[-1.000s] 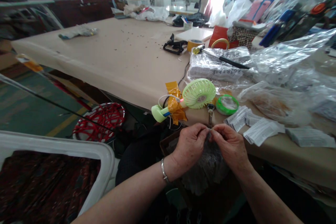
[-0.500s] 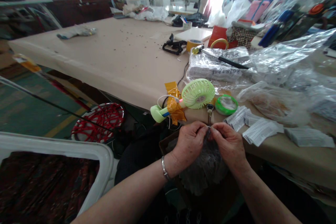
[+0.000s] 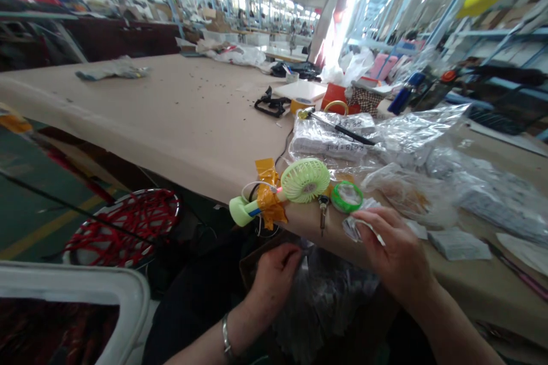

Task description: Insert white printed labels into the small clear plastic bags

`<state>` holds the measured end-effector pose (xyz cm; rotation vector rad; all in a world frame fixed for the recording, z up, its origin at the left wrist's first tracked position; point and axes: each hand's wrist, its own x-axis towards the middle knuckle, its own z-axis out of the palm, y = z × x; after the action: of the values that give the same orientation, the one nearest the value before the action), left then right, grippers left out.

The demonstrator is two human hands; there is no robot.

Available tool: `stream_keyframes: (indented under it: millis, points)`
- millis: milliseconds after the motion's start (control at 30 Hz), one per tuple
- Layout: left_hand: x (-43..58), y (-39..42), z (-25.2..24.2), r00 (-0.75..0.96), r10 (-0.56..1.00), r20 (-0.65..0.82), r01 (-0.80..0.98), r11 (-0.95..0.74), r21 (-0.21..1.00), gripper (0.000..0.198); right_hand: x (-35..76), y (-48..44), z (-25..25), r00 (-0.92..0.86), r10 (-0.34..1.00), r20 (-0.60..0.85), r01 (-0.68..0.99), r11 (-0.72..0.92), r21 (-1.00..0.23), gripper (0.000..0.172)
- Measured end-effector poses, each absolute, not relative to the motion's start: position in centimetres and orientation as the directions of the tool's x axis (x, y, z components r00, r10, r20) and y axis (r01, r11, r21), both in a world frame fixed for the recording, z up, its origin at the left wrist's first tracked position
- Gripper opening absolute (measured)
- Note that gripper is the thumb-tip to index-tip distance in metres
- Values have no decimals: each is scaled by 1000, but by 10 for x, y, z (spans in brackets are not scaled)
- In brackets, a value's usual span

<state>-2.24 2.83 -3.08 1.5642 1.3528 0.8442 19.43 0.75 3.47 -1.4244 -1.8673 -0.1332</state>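
Note:
My left hand [image 3: 274,274] hangs low at the table's front edge, fingers curled on the rim of a clear plastic bag [image 3: 329,296] of small grey pieces in my lap. My right hand [image 3: 394,251] lies up on the table edge over a stack of small white paper tags [image 3: 355,228], its fingers bent and a thin white strip across them. A pale green mini fan [image 3: 305,180] taped with yellow tape sits just beyond, beside a green round tin [image 3: 346,196] and a small metal tool [image 3: 322,205].
Clear plastic bags of goods [image 3: 402,137] pile on the right of the paper-covered table [image 3: 171,120]. More white tag stacks [image 3: 458,244] lie at right. A red-wired stool [image 3: 124,225] stands at left, a white-rimmed bin [image 3: 72,291] at bottom left. Black strap [image 3: 269,105] and tape roll farther back.
My hands have parted: the right one has gone up and right onto the tags, the left one has dropped to the bag. The view has tilted up.

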Motion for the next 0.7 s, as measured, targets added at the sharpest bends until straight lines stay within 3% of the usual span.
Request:
stream_keyframes:
  millis: [100, 167, 233, 400, 533, 600, 700]
  points:
    - [-31, 31, -39, 141, 989, -47, 392, -13, 920, 26, 208, 39, 37, -139, 791, 596, 963, 248, -105, 27]
    - [-34, 30, -41, 144, 989, -47, 403, -16, 915, 30, 212, 51, 35, -175, 817, 550, 971, 236, -41, 26]
    - [-36, 27, -42, 151, 986, -66, 422, -4, 907, 27, 216, 51, 34, -191, 810, 555, 957, 279, -79, 22]
    - [-30, 18, -42, 191, 971, -144, 458, 42, 888, 20, 229, 21, 23, 9, 698, 716, 865, 354, -356, 14]
    - [-19, 8, -40, 241, 954, -179, 452, 53, 891, 18, 225, -9, -2, -68, 764, 642, 938, 268, -220, 17]
    - [-14, 2, -38, 280, 943, -183, 435, 45, 899, 17, 217, -18, -15, -88, 799, 595, 970, 205, -133, 31]
    - [-7, -5, -37, 320, 928, -192, 415, 46, 909, 17, 208, -24, -25, -80, 799, 596, 981, 170, -97, 35]
